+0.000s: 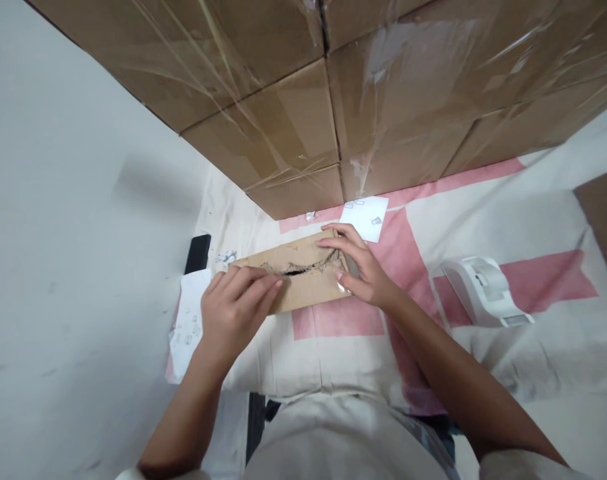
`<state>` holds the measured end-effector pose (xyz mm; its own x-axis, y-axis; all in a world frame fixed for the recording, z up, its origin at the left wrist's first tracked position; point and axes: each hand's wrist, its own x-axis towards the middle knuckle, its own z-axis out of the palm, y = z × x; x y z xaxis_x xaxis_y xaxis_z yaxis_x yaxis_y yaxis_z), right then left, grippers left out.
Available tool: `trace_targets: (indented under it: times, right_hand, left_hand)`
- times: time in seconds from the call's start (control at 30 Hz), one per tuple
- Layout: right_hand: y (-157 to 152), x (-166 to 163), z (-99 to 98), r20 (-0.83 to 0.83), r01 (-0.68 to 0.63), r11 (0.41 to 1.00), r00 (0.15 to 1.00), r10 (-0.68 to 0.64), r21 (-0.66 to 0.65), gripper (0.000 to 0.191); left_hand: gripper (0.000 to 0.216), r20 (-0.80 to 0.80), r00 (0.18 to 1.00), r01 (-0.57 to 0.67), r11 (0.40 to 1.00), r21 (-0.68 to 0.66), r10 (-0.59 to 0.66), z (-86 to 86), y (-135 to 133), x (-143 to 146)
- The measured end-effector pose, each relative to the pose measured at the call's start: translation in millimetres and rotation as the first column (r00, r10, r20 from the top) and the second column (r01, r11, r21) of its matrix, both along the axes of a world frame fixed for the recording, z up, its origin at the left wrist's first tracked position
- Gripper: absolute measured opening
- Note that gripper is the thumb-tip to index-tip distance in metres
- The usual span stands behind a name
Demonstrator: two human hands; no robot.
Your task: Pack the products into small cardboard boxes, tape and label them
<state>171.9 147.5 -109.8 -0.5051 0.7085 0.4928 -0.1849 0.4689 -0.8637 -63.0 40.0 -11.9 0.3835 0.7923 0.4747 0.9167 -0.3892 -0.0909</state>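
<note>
A small, long cardboard box [298, 293] lies on the cloth in front of me. A ragged tear runs along the middle of its upper face, with a dark gap in it. At the left end of this tear, my left hand [237, 300] is closed, thumb and fingers pinched at the torn cardboard; the exact spot gripped is hidden under the fingers. My right hand [356, 267] holds the box's right end, its fingers curved over the top and the thumb on the near side.
Behind the box rises a stack of taped cartons [293, 127]. A white tape dispenser [486, 290] stands to the right. White paper [364, 217] lies near the stack, and a sketched sheet [188, 323] and a black phone-like object [198, 254] lie left by the wall [73, 233].
</note>
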Motion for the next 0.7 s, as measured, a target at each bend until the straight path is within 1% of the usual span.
trace_targets:
  times: [0.07, 0.13, 0.2, 0.27, 0.33, 0.4, 0.47, 0.6, 0.7]
  right_hand:
    - [0.0, 0.2, -0.7, -0.001, -0.004, 1.000, 1.000, 0.004, -0.004, 0.041]
    - [0.2, 0.1, -1.2, -0.001, -0.004, 1.000, 1.000, 0.004, -0.002, 0.041]
    - [0.5, -0.1, -1.8, 0.003, 0.000, 1.000, 1.000, 0.000, 0.002, 0.041]
    - [0.8, -0.3, -2.5, 0.006, 0.004, 1.000, 1.000, -0.004, 0.002, 0.041]
    - [0.9, -0.5, -3.3, 0.007, 0.004, 1.000, 1.000, -0.004, -0.003, 0.043]
    - [0.8, -0.6, -3.9, 0.009, 0.000, 1.000, 1.000, 0.000, -0.006, 0.044]
    - [0.7, -0.7, -3.8, 0.012, -0.005, 1.000, 1.000, 0.005, -0.005, 0.045]
    - [0.6, -0.3, -2.2, 0.018, 0.001, 1.000, 1.000, -0.001, -0.007, 0.043]
    - [0.7, -0.1, -1.0, 0.027, -0.001, 1.000, 1.000, 0.002, -0.017, 0.043]
  left_hand:
    - [0.017, 0.106, 0.993, -0.065, 0.995, 0.076, 0.057, -1.6, 1.3, -5.1]
    - [0.018, 0.133, 0.985, -0.131, 0.977, 0.168, 0.109, -2.2, 4.4, -8.6]
    - [0.018, 0.077, 0.987, -0.153, 0.955, 0.252, 0.138, -2.5, 7.7, -8.9]
    - [0.017, -0.022, 0.992, -0.113, 0.957, 0.266, 0.123, -3.2, 9.6, -6.6]
    - [0.016, -0.103, 0.992, -0.055, 0.980, 0.193, 0.076, -4.5, 9.2, -3.1]
    - [0.015, -0.130, 0.991, -0.021, 0.995, 0.093, 0.034, -6.4, 7.2, -0.4]
    - [0.015, -0.108, 0.994, -0.024, 0.999, 0.035, 0.028, -8.2, 4.9, 0.6]
    - [0.009, -0.048, 0.998, -0.049, 0.999, -0.014, 0.048, -10.1, 3.1, 0.2]
    - [0.007, -0.035, 0.998, -0.064, 0.995, -0.073, 0.061, -10.2, 4.3, -0.3]
